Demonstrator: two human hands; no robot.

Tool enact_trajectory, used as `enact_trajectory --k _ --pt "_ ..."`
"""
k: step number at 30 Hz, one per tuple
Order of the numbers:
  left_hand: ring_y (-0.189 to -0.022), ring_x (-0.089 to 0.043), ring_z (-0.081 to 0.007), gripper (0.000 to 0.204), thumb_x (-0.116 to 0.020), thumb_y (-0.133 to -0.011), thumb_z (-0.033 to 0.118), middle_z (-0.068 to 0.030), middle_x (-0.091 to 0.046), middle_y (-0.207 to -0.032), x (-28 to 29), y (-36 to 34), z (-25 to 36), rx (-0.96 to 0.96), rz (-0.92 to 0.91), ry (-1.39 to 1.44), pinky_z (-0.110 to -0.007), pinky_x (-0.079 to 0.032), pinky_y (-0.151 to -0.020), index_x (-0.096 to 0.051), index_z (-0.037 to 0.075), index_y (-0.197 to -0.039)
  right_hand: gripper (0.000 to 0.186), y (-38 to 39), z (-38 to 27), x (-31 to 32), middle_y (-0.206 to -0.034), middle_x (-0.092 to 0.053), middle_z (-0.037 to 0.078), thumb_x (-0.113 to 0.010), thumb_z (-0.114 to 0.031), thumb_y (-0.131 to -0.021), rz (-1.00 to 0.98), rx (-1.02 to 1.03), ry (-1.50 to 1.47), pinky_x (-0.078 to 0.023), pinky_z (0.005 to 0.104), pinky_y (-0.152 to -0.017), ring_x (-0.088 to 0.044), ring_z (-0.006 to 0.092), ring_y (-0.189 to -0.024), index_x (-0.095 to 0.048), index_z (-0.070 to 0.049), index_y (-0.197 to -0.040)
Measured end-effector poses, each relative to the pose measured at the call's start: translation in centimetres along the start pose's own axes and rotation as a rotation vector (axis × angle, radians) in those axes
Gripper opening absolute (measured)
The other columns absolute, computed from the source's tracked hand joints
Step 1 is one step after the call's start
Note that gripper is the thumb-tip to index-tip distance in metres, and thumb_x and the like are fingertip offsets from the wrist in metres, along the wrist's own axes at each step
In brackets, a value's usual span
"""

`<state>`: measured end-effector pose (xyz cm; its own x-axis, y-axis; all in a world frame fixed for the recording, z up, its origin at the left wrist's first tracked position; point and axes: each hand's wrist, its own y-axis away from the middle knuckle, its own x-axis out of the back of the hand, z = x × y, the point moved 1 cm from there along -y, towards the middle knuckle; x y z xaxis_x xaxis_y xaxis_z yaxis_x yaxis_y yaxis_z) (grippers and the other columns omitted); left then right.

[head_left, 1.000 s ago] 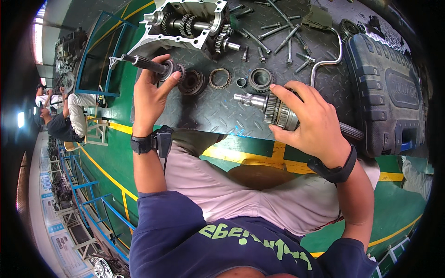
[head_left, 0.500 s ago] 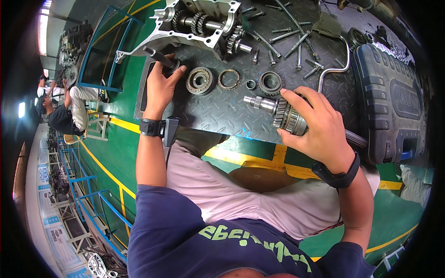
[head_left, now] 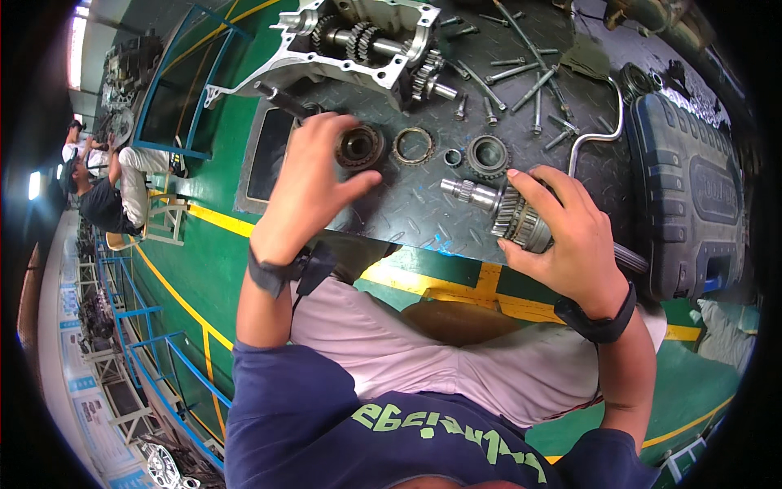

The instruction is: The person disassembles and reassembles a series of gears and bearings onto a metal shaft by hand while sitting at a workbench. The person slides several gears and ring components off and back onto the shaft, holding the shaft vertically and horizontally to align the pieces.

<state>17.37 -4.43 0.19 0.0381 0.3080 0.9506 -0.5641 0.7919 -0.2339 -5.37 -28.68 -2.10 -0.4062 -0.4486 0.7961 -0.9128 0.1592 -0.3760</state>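
My right hand is wrapped round a gear shaft, a splined steel shaft with toothed gears, held low over the bench's near edge. Over the bench's left part is my left hand, its thumb stretched away from the fingers and nothing visible in it. The fingertips are partly hidden, beside a round gear hub; I cannot tell whether they touch. Behind that hand a dark rod-like part leans at a slant. A thin toothed ring, a small collar and a gear form a row rightward.
An opened metal gearbox housing with gear shafts stands at the back left. Several long bolts lie scattered behind the row. A bent metal pipe and a black tool case are on the right. Two people sit far left.
My left hand has let go of the dark rod-like part and moved right and nearer, beside the gear hub. My right hand still holds the gear shaft. The view has shifted slightly.
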Motion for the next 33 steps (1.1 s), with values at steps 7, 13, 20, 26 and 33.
enact_trajectory --k 7,13,20,26,33 --pt "-0.121 -0.052 -0.0393 0.08 -0.087 -0.075 0.02 -0.0184 -0.06 -0.127 -1.4 -1.7 -1.1 -0.055 -0.273 0.011 -0.044 -0.044 -0.106 -0.051 0.007 -0.146 0.07 0.4 -0.1 0.0 -0.117 -0.063 0.013 -0.087 -0.024 -0.065 -0.002 -0.005 0.005 -0.057 0.04 -0.077 -0.065 0.0322 -0.1 -0.066 -0.012 -0.131" --pt "-0.11 -0.062 -0.0391 0.069 -0.087 -0.075 0.019 -0.0185 -0.061 -0.119 0.1 -2.1 0.0 0.09 -0.206 0.182 -0.043 -0.051 -0.094 -0.061 0.008 -0.138 0.072 0.0 0.0 0.0 -0.118 -0.062 0.013 -0.088 -0.025 -0.064 -0.014 -0.007 0.005 -0.057 0.0401 -0.078 -0.065 0.0317 -0.101 -0.066 -0.013 -0.132" --pt "-0.113 -0.063 -0.0307 0.067 -0.084 -0.075 0.014 -0.0142 -0.063 -0.128 1.6 -1.5 0.0 0.033 -0.035 0.234 -0.038 -0.05 -0.1 -0.063 0.01 -0.138 0.072 -0.2 0.0 0.0 -0.118 -0.062 0.013 -0.088 -0.024 -0.064 -0.036 -0.023 0.032 -0.057 0.0397 -0.077 -0.065 0.0315 -0.101 -0.066 -0.014 -0.132" --pt "-0.113 -0.065 -0.0349 0.063 -0.085 -0.076 0.019 -0.017 -0.063 -0.125 2.4 1.2 -1.8 0.167 -0.098 0.218 -0.041 -0.054 -0.095 -0.064 0.012 -0.135 0.072 -0.1 0.0 -0.1 -0.117 -0.063 0.013 -0.088 -0.023 -0.063 -0.027 -0.023 0.024 -0.057 0.0393 -0.077 -0.065 0.0313 -0.1 -0.067 -0.013 -0.131" --pt "-0.109 -0.065 -0.0375 0.063 -0.086 -0.076 0.019 -0.0178 -0.066 -0.115 0.4 2.6 -3.2 0.243 -0.19 0.084 -0.041 -0.053 -0.094 -0.063 0.007 -0.134 0.07 0.1 -0.2 0.0 -0.118 -0.063 0.013 -0.088 -0.021 -0.063 -0.013 -0.012 0.02 -0.057 0.0397 -0.079 -0.066 0.0322 -0.1 -0.067 -0.012 -0.13"
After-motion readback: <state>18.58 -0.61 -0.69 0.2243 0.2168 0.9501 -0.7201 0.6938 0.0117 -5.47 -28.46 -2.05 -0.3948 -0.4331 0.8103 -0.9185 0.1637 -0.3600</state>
